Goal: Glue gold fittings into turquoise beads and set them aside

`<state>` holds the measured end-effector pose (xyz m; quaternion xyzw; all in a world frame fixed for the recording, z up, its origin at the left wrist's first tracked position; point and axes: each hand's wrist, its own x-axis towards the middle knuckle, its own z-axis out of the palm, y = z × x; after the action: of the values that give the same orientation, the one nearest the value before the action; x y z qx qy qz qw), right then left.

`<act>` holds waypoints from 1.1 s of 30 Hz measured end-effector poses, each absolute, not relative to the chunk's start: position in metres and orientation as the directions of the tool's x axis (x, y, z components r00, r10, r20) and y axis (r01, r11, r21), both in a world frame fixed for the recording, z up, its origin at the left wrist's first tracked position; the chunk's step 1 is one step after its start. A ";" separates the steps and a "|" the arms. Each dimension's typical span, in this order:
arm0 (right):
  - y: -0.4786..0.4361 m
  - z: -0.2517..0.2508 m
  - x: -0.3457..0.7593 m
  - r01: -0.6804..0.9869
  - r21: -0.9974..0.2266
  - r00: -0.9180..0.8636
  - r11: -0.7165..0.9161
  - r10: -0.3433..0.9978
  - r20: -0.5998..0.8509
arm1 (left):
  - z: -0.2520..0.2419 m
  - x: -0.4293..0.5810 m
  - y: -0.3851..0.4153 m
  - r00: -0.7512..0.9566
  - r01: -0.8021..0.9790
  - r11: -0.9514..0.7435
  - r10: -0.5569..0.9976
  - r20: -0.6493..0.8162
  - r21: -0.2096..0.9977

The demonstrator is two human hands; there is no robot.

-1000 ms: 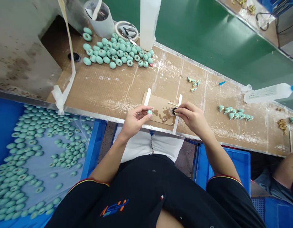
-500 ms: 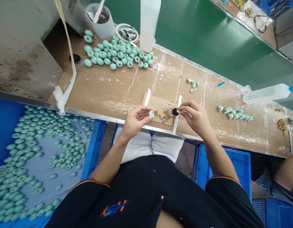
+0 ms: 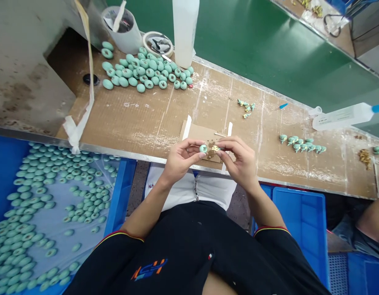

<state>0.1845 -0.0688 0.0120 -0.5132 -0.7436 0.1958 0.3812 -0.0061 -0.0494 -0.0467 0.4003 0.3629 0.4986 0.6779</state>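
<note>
Mint-green piece (image 3: pixel 203 148) in left hand (image 3: pixel 180 159)

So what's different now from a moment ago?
The right hand has moved left across the stained cardboard, carrying a small gold piece up close to the teal bead held in the left hand. Neither hand has let go of anything. The heap of teal beads lies as it did.
</note>
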 end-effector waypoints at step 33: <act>-0.086 -0.008 0.171 0.300 -0.909 -0.032 0.289 0.955 0.293 | -0.037 -0.011 -0.052 0.259 -0.352 -0.005 0.960 0.103 0.936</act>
<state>0.1706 -0.0861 -0.0078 -0.4936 -0.6358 0.3343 0.4903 -0.0109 -0.0519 -0.0365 0.4816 0.3159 0.5201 0.6307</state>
